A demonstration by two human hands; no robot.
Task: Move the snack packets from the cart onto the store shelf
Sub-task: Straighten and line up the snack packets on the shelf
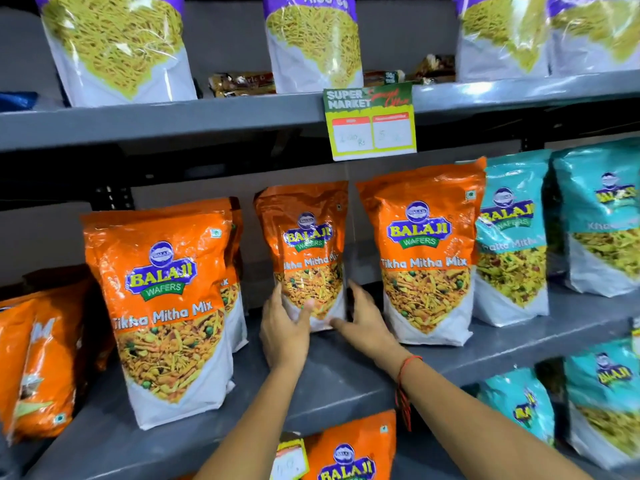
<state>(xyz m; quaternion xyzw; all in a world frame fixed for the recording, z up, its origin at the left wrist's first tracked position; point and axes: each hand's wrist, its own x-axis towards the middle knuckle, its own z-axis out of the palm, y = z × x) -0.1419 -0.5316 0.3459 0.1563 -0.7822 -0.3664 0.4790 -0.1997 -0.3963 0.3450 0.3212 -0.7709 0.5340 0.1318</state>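
The left hand cups the lower left edge of an orange Tikha Mitha Mix packet, thumb across its front and fingers behind, while the right hand presses open-palmed against its lower right side. Held from both sides, the packet stands upright, set back on the grey middle shelf, probably being squared into the gap in the row. A matching packet stands just right of it and another nearer the front on the left, labels outward so shoppers can read them. Teal packets continue the row at right. A price tag hangs from the shelf above. The cart is out of view.
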